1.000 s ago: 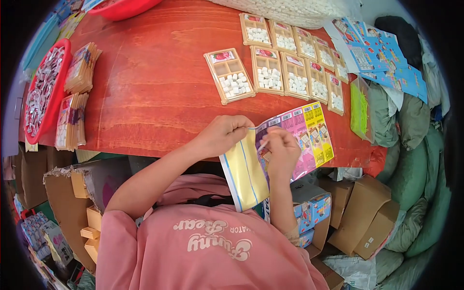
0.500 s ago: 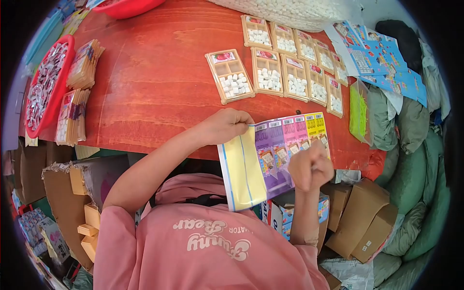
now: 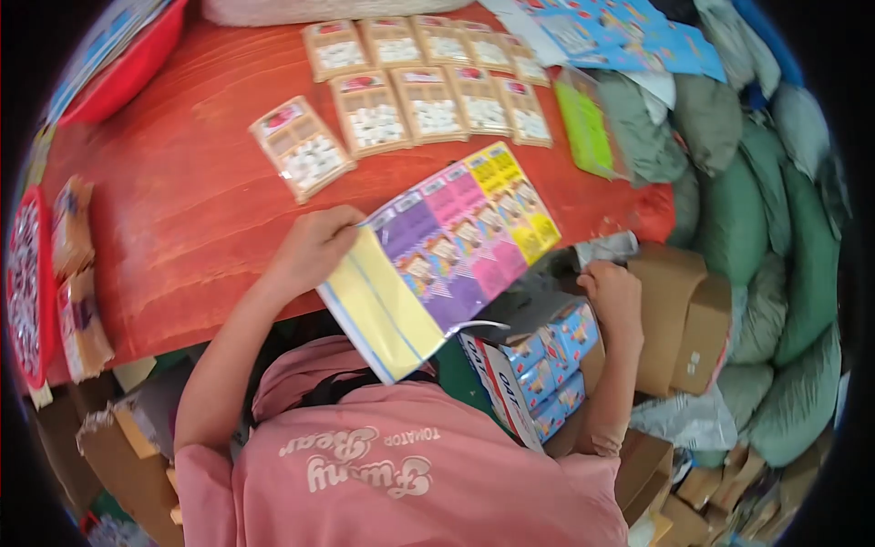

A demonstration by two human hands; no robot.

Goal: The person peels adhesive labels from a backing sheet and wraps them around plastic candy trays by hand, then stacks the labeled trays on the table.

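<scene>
the left hand (image 3: 317,248) has its grip closed, thumb against fingers, on the upper left edge of a glossy rectangular printed sheet with purple, pink and yellow panels and a pale yellow blank band (image 3: 465,246). the sheet slants across the near edge of the red wooden desk (image 3: 182,228), its lower corner in front of the pink short-sleeved shirt (image 3: 392,465). a thin curved white strip (image 3: 483,325) shows at its lower edge. the right hand (image 3: 612,287) is apart from the sheet, its fingers curled in, and i cannot tell whether that grip holds anything; it is near a brown cardboard box (image 3: 670,305) and blue printed small boxes (image 3: 554,369). beyond the sheet, tan compartment trays (image 3: 426,92) with white cubes lie in two rows, while one tilted tan tray (image 3: 293,133) lies to their left.
</scene>
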